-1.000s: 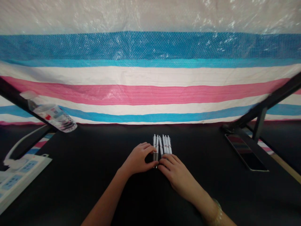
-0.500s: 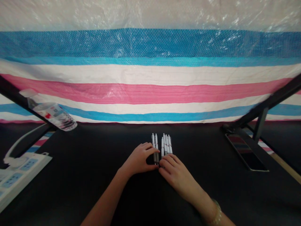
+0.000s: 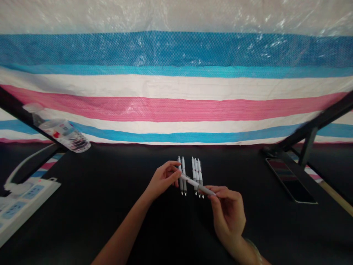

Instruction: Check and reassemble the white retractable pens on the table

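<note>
A white pen with a grey grip is raised slantwise between my two hands. My left hand pinches its upper left end between thumb and fingers. At the lower right, my right hand is closed on the grey tip end. Under the raised pen, two similar pens lie side by side close to my left hand. Three more pens lie together to their right, partly crossed by the held one. All lying pens point their tips toward me.
A smartphone lies on the black table at the right. On the left are a plugged-in white power strip and a tilted clear bottle by a dark bar. A striped tarp hangs behind.
One pen has come up from the left side of the right-hand group and now slants between both hands. My right hand has moved right and turned; my left hand has risen slightly.
</note>
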Tool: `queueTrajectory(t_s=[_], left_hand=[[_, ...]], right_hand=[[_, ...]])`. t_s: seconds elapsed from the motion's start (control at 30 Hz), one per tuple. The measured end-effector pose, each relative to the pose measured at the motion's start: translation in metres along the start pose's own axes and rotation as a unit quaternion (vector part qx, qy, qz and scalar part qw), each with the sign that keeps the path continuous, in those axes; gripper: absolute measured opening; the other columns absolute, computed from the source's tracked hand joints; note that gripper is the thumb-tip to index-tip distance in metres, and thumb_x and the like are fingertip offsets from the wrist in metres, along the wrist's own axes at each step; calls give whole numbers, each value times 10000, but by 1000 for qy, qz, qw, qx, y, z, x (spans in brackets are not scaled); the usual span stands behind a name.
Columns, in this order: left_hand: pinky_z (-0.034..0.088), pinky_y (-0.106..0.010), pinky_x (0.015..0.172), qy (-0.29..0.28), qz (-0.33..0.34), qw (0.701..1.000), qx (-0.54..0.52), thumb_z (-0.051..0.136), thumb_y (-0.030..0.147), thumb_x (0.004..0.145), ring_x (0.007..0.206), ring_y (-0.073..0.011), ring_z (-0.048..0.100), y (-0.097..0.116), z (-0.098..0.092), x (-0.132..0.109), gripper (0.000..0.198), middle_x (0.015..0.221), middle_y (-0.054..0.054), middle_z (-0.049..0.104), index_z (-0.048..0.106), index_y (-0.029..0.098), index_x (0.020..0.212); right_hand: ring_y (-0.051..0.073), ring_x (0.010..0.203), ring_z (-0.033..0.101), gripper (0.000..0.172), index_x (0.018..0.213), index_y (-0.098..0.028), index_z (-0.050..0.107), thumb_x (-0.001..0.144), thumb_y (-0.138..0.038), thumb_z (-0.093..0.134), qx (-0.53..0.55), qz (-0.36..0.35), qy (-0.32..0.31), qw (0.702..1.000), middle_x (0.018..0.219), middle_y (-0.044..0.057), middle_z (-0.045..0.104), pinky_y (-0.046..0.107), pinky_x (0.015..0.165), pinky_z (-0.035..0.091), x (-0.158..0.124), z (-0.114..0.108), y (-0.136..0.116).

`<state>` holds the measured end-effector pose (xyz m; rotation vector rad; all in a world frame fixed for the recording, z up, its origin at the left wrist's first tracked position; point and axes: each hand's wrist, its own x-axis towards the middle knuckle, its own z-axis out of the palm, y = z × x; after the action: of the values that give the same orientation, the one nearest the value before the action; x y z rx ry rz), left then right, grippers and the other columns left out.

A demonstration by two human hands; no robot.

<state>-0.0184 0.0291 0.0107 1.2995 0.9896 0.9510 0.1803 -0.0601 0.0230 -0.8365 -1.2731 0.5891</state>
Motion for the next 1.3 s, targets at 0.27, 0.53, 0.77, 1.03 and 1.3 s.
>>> queueTrajectory(t_s=[0.27,0.53,0.77,1.03,1.3], left_hand=[[431,-190,524,96,29,973,-209,873,307,697,535,-98,594,7,-7,2,267,637,30,664,713,167,860],[478,-218,516,38,-24,969,-244,879,529,671,574,-142,636,2,4,3,466,692,-47,689,742,119,844],[561,-232,643,1,-71,961,-268,887,318,724,673,-141,663,6,-5,2,283,768,-47,710,758,131,892],[593,-235,660,-16,-94,964,-248,943,333,657,624,-110,651,9,-4,-1,317,707,-16,683,741,111,760],[572,-213,609,34,-92,962,-256,965,328,603,595,-96,629,5,6,2,362,677,5,676,672,128,676]], right_hand=[[180,711,728,286,1034,-192,566,927,-409,718,219,399,-166,875,791,8,684,307,656,579,-13,14,11],[172,579,685,350,1078,-112,662,850,-355,768,396,588,-277,649,678,-16,602,262,537,503,-28,16,24],[143,565,635,399,1095,-90,697,844,-390,779,417,588,-228,655,667,-14,588,249,536,451,-18,14,21],[31,351,347,478,828,-132,648,780,-584,799,323,595,-275,683,534,-60,513,187,368,202,-14,14,13],[5,324,284,532,753,-123,634,711,-617,828,240,583,-238,739,490,-64,528,187,340,105,-13,16,17]])
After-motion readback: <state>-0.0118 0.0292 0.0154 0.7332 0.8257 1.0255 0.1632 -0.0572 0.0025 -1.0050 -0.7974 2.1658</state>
